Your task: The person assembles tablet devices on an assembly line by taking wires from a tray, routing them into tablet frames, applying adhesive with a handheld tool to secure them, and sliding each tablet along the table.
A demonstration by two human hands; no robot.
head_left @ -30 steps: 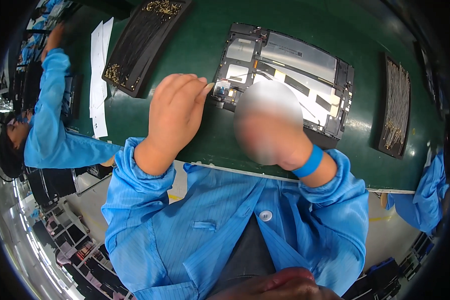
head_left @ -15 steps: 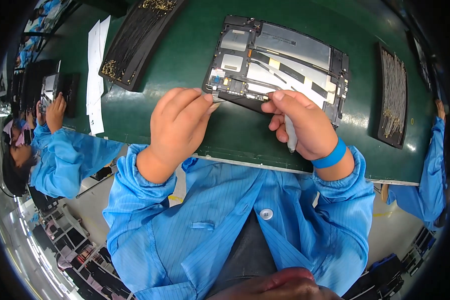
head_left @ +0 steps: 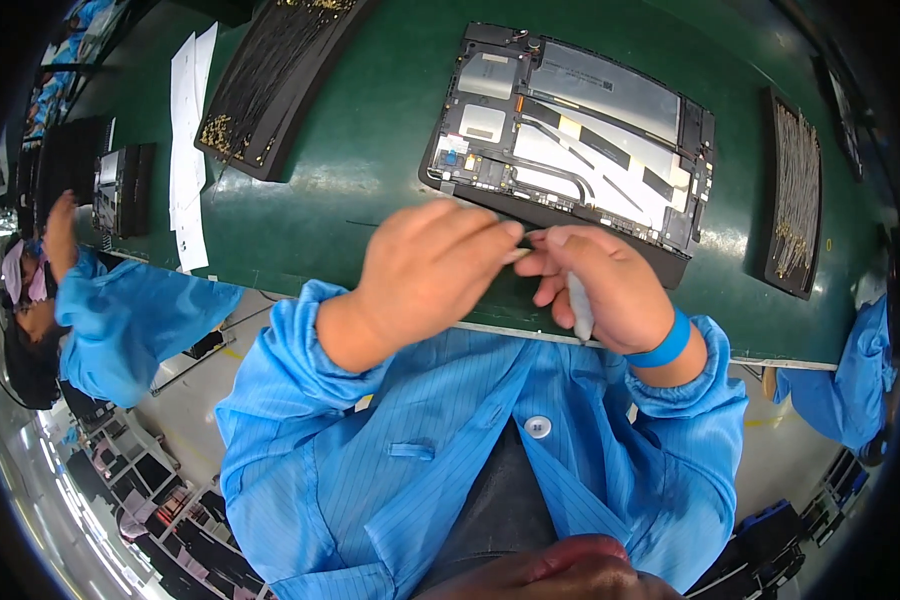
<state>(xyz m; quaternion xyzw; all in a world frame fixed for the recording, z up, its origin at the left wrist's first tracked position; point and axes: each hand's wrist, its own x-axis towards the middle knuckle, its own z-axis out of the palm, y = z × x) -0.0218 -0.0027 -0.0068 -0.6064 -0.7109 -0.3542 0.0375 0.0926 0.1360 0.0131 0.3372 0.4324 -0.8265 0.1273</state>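
Device (head_left: 575,145) opened on green table (head_left: 390,120), right hand (head_left: 620,290) at near side, fingers grasping pale tool (head_left: 579,312), left hand (head_left: 432,278) adjacent, fingertips bunched, grip indeterminable.

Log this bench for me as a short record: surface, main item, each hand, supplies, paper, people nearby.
Surface: green table
Main item: opened device, inner parts showing, lying beyond the hands
Left hand: fingertips close to the right hand's; a thin dark wire shows to its left; grip unclear
Right hand: holds a pale slim tool; blue wristband on that wrist
Supplies: left tray and right tray, both with wires
Paper: white sheets, left of the left tray
People: blue sleeves at both sides
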